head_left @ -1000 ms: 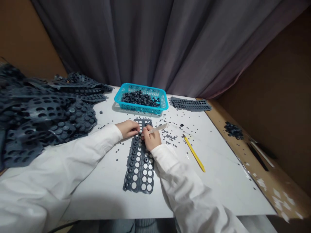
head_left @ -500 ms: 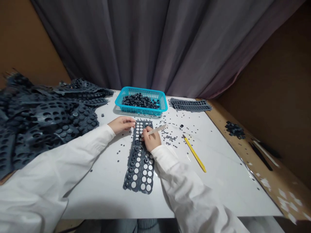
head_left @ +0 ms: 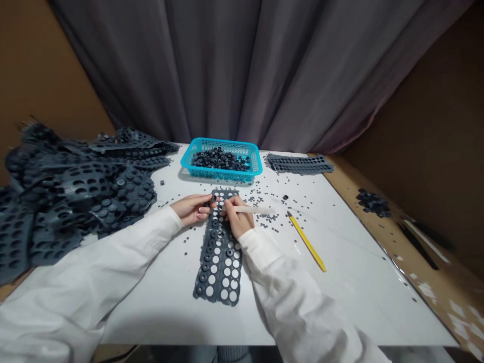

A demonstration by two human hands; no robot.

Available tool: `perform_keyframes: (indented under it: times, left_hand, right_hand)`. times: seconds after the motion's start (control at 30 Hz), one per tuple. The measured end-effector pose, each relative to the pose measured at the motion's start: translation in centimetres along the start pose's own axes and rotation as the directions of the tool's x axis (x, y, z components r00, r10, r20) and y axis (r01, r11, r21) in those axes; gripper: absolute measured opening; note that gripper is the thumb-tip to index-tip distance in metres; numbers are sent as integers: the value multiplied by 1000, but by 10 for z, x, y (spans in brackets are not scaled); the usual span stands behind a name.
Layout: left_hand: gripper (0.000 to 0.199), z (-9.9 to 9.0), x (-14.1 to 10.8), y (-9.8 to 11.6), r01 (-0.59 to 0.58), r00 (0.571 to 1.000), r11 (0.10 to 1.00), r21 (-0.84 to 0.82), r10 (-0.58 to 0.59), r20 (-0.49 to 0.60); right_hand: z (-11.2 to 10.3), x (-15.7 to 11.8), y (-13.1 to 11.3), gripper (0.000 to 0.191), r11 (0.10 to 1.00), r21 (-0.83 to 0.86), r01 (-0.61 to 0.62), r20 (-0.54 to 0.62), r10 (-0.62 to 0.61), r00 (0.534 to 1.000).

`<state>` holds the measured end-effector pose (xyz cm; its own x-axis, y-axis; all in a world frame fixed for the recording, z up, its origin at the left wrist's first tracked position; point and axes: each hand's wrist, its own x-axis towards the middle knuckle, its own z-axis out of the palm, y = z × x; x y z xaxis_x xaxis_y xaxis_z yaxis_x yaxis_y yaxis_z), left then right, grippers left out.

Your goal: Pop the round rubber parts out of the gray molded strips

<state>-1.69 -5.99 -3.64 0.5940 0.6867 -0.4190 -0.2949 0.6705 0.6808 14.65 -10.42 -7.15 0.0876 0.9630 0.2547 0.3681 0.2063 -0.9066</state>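
A dark rubber sheet with two double rows of round holes lies lengthwise on the white table; several dark ring-shaped pieces still sit in it, mostly along its left side. My left hand is at the sheet's upper left edge, its fingers closed around something small and dark near the fingertips, too small to make out. Opposite it, my right hand grips a thin whitish, translucent stick like a pen, over the sheet's upper right part. The stick's tip is hidden by the fingers.
Behind the sheet stands a blue basket of small dark pieces. A pile of dark perforated sheets fills the left. To the right are a yellow pen-like tool, another dark strip and a dark cluster. Tiny dark discs are scattered about.
My left hand has shifted slightly down and right, its fingers curling more at the sheet's edge. The stick in my right hand now lies flatter, pointing right. The whole view has shifted slightly.
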Motion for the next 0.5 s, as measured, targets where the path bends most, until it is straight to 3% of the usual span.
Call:
perform_keyframes:
  times: [0.1, 0.17, 0.3, 0.4, 0.5]
  left_hand:
    - [9, 6, -2, -1, 6, 1000, 1000, -3, -6, 17]
    - [7, 10, -4, -2, -5, 1000, 1000, 6, 5, 19]
    - [13, 20, -7, -6, -63, 998, 997, 38, 63, 6]
    - [20, 30, -4, -10, -106, 994, 992, 68, 105, 15]
    - [21, 41, 5, -10, -100, 995, 989, 110, 98, 29]
  right_hand:
    - [-7, 0, -9, 26, 982, 185, 46, -112, -26, 993]
    - [-14, -1, -18, 27, 973, 217, 78, -142, -47, 989]
    - [-21, -6, -33, 20, 969, 159, 191, -162, -165, 973]
    - [-18, -10, -39, 26, 951, 50, 306, -160, -295, 942]
    - [-22, -4, -35, 24, 953, -9, 302, -208, -297, 932]
